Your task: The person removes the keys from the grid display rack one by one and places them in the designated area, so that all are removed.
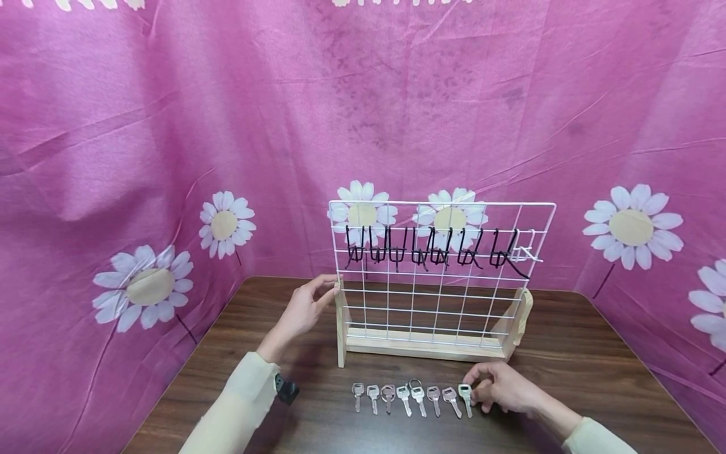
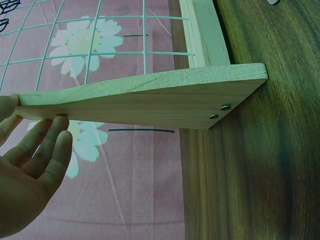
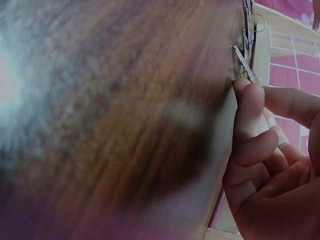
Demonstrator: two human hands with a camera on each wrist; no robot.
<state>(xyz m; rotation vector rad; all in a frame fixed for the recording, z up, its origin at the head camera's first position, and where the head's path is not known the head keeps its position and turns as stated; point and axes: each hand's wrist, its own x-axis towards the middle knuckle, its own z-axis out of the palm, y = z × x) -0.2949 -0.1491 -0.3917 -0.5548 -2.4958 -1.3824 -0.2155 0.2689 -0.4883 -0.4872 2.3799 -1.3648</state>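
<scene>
My left hand (image 1: 303, 309) is at the left wooden upright of a white wire grid rack (image 1: 433, 309). In the left wrist view its thumb and fingers pinch the upper end of that wooden side panel (image 2: 145, 100). My right hand (image 1: 505, 388) is low at the right end of a row of keys. Its thumb and forefinger pinch the rightmost key (image 1: 466, 398) by the head; in the right wrist view that key (image 3: 243, 61) slants out from the fingertips (image 3: 251, 97). Several more keys (image 1: 418, 398), some with rings, lie side by side to its left.
Several black hooks (image 1: 397, 249) hang in a line across the upper grid, with a white hook (image 1: 523, 252) at their right end. The rack stands on a dark wooden table (image 1: 272, 403). A pink curtain with daisies (image 1: 283, 126) surrounds the table's back and sides.
</scene>
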